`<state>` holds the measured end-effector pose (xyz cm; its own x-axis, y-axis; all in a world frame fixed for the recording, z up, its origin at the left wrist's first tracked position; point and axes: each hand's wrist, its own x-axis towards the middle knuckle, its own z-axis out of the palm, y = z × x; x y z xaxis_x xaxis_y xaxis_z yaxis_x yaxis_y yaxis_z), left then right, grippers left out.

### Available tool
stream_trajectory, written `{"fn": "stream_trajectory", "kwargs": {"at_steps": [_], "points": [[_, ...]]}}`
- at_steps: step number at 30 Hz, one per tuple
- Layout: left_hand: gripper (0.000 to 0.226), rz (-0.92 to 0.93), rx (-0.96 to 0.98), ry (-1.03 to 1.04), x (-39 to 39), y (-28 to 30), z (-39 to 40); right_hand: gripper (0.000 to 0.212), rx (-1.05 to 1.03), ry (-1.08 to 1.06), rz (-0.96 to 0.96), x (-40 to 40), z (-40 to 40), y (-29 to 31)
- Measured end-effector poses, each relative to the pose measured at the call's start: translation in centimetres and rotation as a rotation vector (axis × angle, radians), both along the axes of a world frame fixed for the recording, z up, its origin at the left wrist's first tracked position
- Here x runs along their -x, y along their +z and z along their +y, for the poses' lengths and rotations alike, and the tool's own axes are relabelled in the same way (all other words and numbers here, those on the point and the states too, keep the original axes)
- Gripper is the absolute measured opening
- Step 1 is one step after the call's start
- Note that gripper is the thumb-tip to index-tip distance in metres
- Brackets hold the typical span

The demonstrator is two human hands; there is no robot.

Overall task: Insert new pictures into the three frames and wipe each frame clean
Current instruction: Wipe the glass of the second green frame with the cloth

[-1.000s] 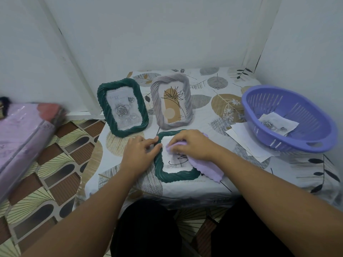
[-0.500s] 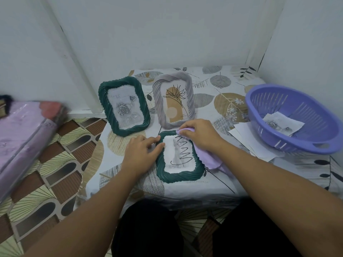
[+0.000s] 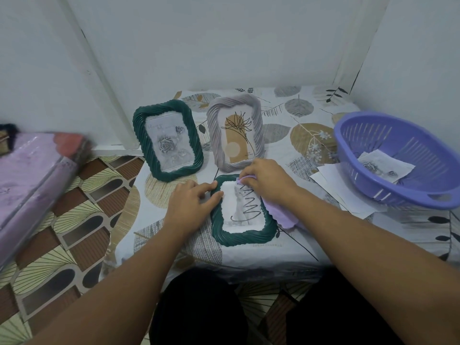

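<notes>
Head view, only one we've got. We're on the wiping step w/ the third frame: the flat green frame (image 3: 242, 211) lies face up on the table (image 3: 298, 240) near its front edge, a cat picture under the glass w/ a dark zigzag line across it.

Right hand (image 3: 267, 180) sits at the frame's top right corner, fingers curled over a bunched purple cloth (image 3: 280, 212) and pressing it onto the glass; rest of the cloth trails out along the frame's right side.

Left hand (image 3: 193, 204) is flat and relaxed, fingertips resting on the frame's left edge to steady it, gripping nothing.

Behind, the other green frame (image 3: 168, 140) w/ a rose picture and the grey frame (image 3: 236, 131) w/ a plant drawing stand upright, side by side, both already filled.

Right of us, a purple basket (image 3: 398, 158) holds a loose print (image 3: 384, 165); some white sheets (image 3: 348, 192) lie under its near rim.

Next move, as we judge it: sweep the cloth down over the glass and round the ridged border while the left hand keeps the frame from sliding, then stand it up beside the others.
</notes>
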<state>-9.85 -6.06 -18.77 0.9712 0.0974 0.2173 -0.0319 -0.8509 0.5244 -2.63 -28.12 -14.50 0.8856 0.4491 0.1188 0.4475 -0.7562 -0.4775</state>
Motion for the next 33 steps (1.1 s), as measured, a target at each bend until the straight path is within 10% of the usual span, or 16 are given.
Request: {"fn": "stream_trajectory", "kwargs": {"at_steps": [33], "points": [[0.041,-0.003,0.018,-0.001,0.0,0.1,0.1,0.007,-0.023,-0.131,-0.088,1.7,0.1,-0.8]]}}
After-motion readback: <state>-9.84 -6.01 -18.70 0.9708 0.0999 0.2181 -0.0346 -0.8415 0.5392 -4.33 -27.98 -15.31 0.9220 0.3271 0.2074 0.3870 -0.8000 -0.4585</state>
